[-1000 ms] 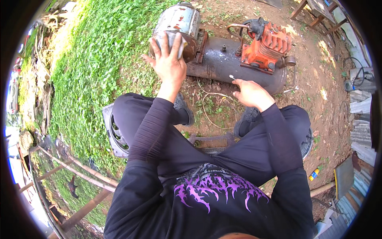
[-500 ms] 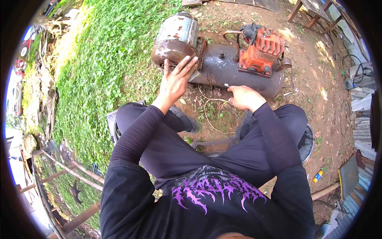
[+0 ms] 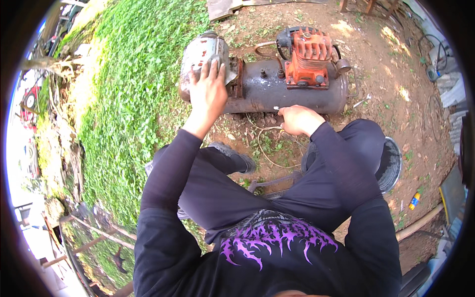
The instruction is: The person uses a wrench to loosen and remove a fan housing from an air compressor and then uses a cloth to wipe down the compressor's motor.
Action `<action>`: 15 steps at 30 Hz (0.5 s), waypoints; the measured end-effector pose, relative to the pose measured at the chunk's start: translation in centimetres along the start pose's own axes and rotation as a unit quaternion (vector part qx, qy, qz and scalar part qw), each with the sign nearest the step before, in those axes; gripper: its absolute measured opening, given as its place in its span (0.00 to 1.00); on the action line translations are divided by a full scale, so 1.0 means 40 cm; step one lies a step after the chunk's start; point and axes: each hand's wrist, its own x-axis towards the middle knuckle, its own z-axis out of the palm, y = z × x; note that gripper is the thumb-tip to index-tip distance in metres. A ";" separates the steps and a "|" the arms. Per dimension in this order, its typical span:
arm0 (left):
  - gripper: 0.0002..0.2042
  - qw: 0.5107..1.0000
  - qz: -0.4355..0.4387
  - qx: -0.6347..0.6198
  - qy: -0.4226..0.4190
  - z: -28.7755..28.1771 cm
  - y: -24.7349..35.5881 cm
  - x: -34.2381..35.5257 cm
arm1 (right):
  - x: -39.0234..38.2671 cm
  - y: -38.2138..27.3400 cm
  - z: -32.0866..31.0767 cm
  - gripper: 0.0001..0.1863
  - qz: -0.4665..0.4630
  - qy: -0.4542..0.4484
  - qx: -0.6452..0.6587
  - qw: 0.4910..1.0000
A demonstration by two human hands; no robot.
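Note:
A rusty, silver-painted electric motor sits on the left end of a dark air compressor tank. My left hand lies over the motor's near side, fingers stretched out. Under them it holds a thin grey sheet, perhaps sandpaper, whose edge sticks out beside the index finger. My right hand is closed at the tank's near edge. A small pale tip pokes from its fingers; the rest is hidden. The orange finned pump stands on the tank's right half.
A cable loops over the soil between my feet. A metal tool, probably a wrench, lies right of the tank. Beside my right knee is a dark bucket, with a yellow-blue container beyond it. Grass covers the left side.
My left hand has slid farther up the motor, away from me, and the grey sheet has moved with it. My right hand stays closed by the tank's edge. The whole view has shifted slightly.

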 end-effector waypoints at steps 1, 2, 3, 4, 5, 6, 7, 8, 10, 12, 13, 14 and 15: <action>0.26 1.000 0.022 0.007 0.004 -0.015 -0.013 -0.038 | -0.003 -0.007 -0.010 0.18 0.002 -0.005 -0.002 1.000; 0.27 0.999 0.040 0.010 0.011 -0.023 -0.023 -0.063 | -0.010 -0.014 -0.020 0.18 0.002 0.000 0.002 1.000; 0.27 0.999 0.042 0.003 -0.005 -0.031 -0.033 -0.075 | -0.017 -0.020 -0.029 0.19 0.002 0.006 0.005 1.000; 0.28 0.999 0.051 0.002 -0.001 -0.023 -0.034 -0.075 | -0.018 -0.020 -0.029 0.19 0.003 0.011 0.008 1.000; 0.28 0.998 0.056 0.003 0.004 -0.016 -0.038 -0.077 | -0.016 -0.020 -0.026 0.19 -0.001 0.009 0.008 1.000; 0.28 0.998 0.060 0.003 0.009 -0.010 -0.043 -0.077 | -0.011 -0.019 -0.020 0.19 -0.004 0.007 0.006 1.000; 0.28 0.998 0.064 -0.004 0.015 0.003 -0.038 -0.064 | -0.007 -0.020 -0.015 0.19 -0.008 0.004 0.004 1.000; 0.28 0.998 0.059 0.001 0.018 0.008 -0.022 -0.049 | -0.001 -0.022 -0.011 0.19 -0.013 0.000 0.001 1.000; 0.27 0.997 0.066 0.026 0.017 0.036 0.001 -0.023 | 0.005 -0.042 -0.023 0.19 -0.023 -0.008 0.004 1.000; 0.23 0.997 0.079 0.016 0.003 0.057 0.047 -0.006 | 0.015 -0.052 -0.026 0.19 -0.032 -0.007 0.005 0.999; 0.23 0.996 0.083 -0.017 0.010 0.055 0.073 -0.014 | 0.023 -0.049 -0.022 0.19 -0.035 -0.002 0.003 0.999; 0.23 0.994 0.092 -0.053 0.016 0.033 0.106 -0.024 | 0.026 -0.040 -0.018 0.19 -0.033 0.004 0.005 0.999; 0.21 0.995 0.074 -0.062 0.036 0.016 0.128 -0.042 | 0.025 -0.038 -0.018 0.18 -0.032 0.005 0.002 0.999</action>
